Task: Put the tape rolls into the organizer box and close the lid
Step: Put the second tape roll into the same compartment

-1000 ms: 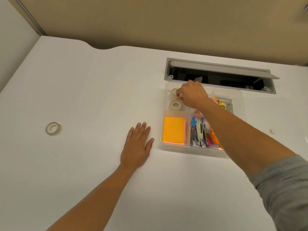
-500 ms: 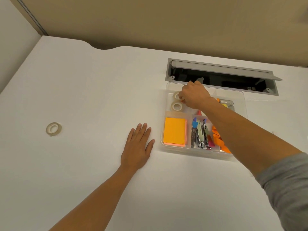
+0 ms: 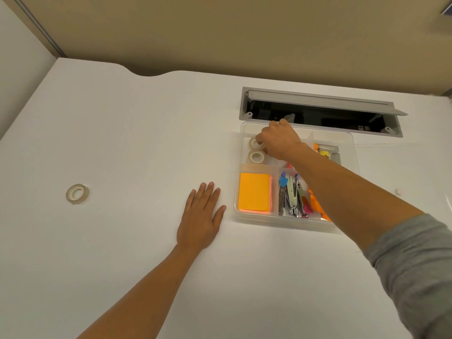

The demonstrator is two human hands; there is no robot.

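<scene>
The right hand [image 3: 278, 139] reaches into the organizer box [image 3: 347, 140], its grip curled onto the far tape roll [image 3: 254, 143] at its 9 o'clock. Three rolls in all: a second [image 3: 256, 156] just nearer, both lying flat, holes up; a third [image 3: 77, 193] on the counter [image 3: 122, 130], at the 9 o'clock of the left hand [image 3: 199, 221], which lies spread flat.

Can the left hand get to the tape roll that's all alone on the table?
Probably yes. The left hand lies flat and empty on the table, and nothing stands between it and the lone tape roll off to its left. It would need a sideways stretch, though.
</scene>
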